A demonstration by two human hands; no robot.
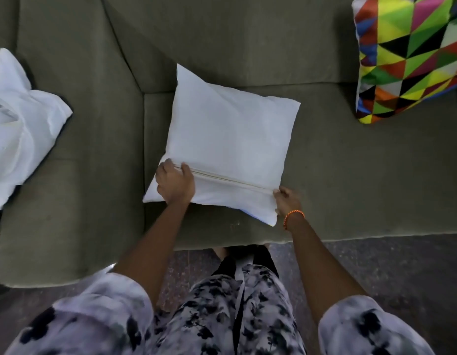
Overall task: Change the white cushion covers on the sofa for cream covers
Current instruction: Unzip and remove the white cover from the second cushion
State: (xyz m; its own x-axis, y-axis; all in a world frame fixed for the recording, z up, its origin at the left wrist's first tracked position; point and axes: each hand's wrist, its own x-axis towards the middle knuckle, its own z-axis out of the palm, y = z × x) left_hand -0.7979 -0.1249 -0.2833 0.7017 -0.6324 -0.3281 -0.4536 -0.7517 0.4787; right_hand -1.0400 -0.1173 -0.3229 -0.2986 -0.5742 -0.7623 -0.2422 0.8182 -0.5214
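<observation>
No legible text, labels, brands, numbers or signs appear in the head view. The cushion point(230, 139), the patterned cushion point(412, 57), the sofa point(81, 98) and the person's clothing point(222, 316) carry no readable markings.

Home living room: sofa point(248, 42), scatter cushions point(407, 57).

Matt olive woven cloth on sofa point(337, 160); smooth matt white cloth on cushion point(230, 139) (cream zip point(222, 178) along near edge); crumpled white fabric point(19, 124) on armrest; slightly glossy multicoloured cloth on patterned cushion point(409, 57); speckled polished stone floor point(376, 267)
</observation>
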